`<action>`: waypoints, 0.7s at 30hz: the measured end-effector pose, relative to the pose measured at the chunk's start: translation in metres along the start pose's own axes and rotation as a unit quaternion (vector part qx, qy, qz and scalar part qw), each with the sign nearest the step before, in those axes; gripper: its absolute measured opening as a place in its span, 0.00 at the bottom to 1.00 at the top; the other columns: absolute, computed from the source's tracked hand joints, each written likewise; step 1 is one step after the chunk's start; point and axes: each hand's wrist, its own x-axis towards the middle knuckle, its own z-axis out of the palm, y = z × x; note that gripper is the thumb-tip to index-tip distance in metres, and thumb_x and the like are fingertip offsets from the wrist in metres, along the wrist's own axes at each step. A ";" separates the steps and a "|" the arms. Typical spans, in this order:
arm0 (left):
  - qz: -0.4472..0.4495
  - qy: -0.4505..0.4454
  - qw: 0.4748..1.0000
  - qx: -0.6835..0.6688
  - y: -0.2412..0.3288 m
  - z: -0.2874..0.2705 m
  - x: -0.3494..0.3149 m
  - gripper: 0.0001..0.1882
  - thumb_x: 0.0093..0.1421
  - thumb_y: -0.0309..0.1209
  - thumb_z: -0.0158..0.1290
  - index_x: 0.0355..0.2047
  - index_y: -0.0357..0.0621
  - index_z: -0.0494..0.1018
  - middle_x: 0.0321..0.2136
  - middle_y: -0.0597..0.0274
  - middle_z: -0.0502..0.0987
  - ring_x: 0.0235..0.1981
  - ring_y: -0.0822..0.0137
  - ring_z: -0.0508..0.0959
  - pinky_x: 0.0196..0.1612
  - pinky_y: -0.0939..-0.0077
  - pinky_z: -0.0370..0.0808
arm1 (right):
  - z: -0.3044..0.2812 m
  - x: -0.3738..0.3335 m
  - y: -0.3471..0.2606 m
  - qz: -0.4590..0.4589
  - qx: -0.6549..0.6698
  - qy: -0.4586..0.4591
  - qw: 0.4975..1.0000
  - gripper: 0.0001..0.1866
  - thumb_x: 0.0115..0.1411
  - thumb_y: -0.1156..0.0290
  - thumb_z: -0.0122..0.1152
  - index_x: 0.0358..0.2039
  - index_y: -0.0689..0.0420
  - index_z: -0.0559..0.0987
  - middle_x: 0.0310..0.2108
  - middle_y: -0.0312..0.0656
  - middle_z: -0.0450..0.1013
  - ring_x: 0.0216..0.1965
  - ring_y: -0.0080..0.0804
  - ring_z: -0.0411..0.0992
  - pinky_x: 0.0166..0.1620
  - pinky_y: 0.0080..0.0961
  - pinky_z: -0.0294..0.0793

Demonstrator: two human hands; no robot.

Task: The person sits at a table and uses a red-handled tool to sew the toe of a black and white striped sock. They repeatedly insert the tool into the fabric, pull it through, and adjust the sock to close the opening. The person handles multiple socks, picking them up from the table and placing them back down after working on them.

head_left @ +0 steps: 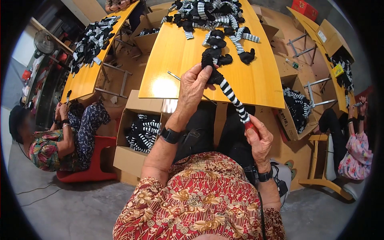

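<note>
A black-and-white striped knitted sock (231, 96) is stretched at a slant between my hands, over the table's near edge. My left hand (193, 85) pinches its black upper part between thumb and fingers. At the lower end, my right hand (260, 139) grips the sock where a small red piece (249, 125) shows; whether that red is part of the sock or a separate thing I cannot tell. Just beyond my left hand, grey-striped and black socks (216, 40) lie on the yellow table (168, 60). A thin rod (173, 75) rests near my left wrist, partly hidden by it.
A large sock pile (208, 12) covers the table's far end. Open cardboard boxes of socks stand at left (138, 154) and right (298, 130) of my knees. Co-workers sit at side tables, one on a red chair (90, 160) to the left, another at far right.
</note>
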 end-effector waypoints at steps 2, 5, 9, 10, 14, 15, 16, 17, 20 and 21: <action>-0.022 0.014 1.000 -0.011 -0.001 -0.002 -0.001 0.16 0.68 0.38 0.48 0.45 0.38 0.76 0.29 0.68 0.78 0.27 0.82 0.75 0.28 0.88 0.74 | 0.003 0.006 -0.004 -0.049 -0.040 -0.006 0.998 0.19 0.55 0.76 0.62 0.49 0.59 0.77 0.38 0.40 0.75 0.36 0.27 0.71 0.43 0.22 0.70; -0.026 0.031 0.999 -0.003 0.002 -0.007 -0.001 0.18 0.68 0.41 0.47 0.45 0.39 0.76 0.27 0.71 0.77 0.26 0.84 0.73 0.28 0.89 0.72 | -0.004 0.015 -0.008 -0.064 -0.074 -0.072 0.993 0.19 0.54 0.77 0.62 0.48 0.60 0.76 0.35 0.41 0.73 0.34 0.30 0.71 0.41 0.23 0.70; -0.030 0.064 0.997 -0.001 0.003 -0.008 0.002 0.20 0.68 0.43 0.47 0.45 0.39 0.77 0.26 0.72 0.76 0.20 0.85 0.69 0.22 0.91 0.67 | 0.005 0.014 -0.009 -0.112 -0.072 -0.055 0.990 0.19 0.54 0.79 0.59 0.48 0.61 0.75 0.33 0.42 0.71 0.33 0.31 0.70 0.39 0.24 0.70; -0.042 0.083 0.996 -0.011 0.003 -0.005 0.002 0.20 0.68 0.43 0.47 0.45 0.39 0.77 0.25 0.72 0.76 0.19 0.84 0.68 0.21 0.91 0.66 | 0.009 0.012 -0.007 -0.088 -0.063 -0.040 0.993 0.19 0.55 0.80 0.59 0.48 0.61 0.75 0.33 0.42 0.71 0.33 0.31 0.70 0.39 0.23 0.70; -0.051 0.060 0.995 -0.053 -0.005 -0.011 0.004 0.18 0.67 0.42 0.50 0.44 0.39 0.76 0.25 0.69 0.77 0.17 0.82 0.72 0.15 0.91 0.63 | 0.016 0.008 -0.002 -0.091 -0.060 -0.019 0.994 0.18 0.56 0.80 0.59 0.49 0.63 0.75 0.33 0.42 0.70 0.33 0.29 0.69 0.38 0.23 0.69; -0.059 0.064 0.995 -0.057 -0.005 -0.012 0.004 0.18 0.66 0.41 0.51 0.45 0.39 0.76 0.25 0.70 0.77 0.16 0.83 0.70 0.15 0.92 0.62 | 0.016 0.009 -0.003 -0.115 -0.069 -0.023 0.991 0.18 0.56 0.80 0.58 0.49 0.64 0.75 0.33 0.42 0.70 0.32 0.29 0.69 0.38 0.22 0.69; -0.066 0.068 0.994 -0.060 -0.005 -0.012 0.003 0.17 0.65 0.40 0.52 0.46 0.39 0.76 0.25 0.71 0.77 0.16 0.84 0.69 0.16 0.93 0.61 | 0.015 0.006 0.002 -0.069 -0.033 -0.021 0.997 0.18 0.57 0.80 0.58 0.49 0.64 0.75 0.32 0.41 0.70 0.32 0.28 0.69 0.37 0.22 0.69; -0.074 0.070 0.993 -0.066 -0.004 -0.010 0.004 0.17 0.65 0.39 0.53 0.47 0.40 0.76 0.25 0.71 0.77 0.16 0.86 0.68 0.16 0.95 0.61 | 0.015 0.006 0.003 -0.068 -0.031 -0.013 0.997 0.17 0.57 0.79 0.58 0.49 0.64 0.75 0.32 0.41 0.70 0.32 0.28 0.69 0.37 0.22 0.69; -0.113 0.022 0.992 -0.059 -0.004 -0.010 0.005 0.14 0.64 0.37 0.55 0.43 0.41 0.77 0.25 0.72 0.77 0.17 0.84 0.72 0.16 0.92 0.63 | 0.019 0.008 0.001 -0.075 -0.031 0.010 0.997 0.17 0.57 0.80 0.58 0.48 0.65 0.75 0.33 0.41 0.70 0.32 0.28 0.69 0.37 0.23 0.70; -0.106 0.025 0.992 -0.058 -0.006 -0.009 0.005 0.13 0.63 0.37 0.55 0.42 0.41 0.77 0.25 0.72 0.77 0.17 0.84 0.72 0.16 0.93 0.63 | 0.023 0.007 0.001 -0.076 -0.032 0.028 0.996 0.16 0.57 0.80 0.58 0.48 0.65 0.75 0.33 0.42 0.71 0.32 0.28 0.70 0.37 0.23 0.70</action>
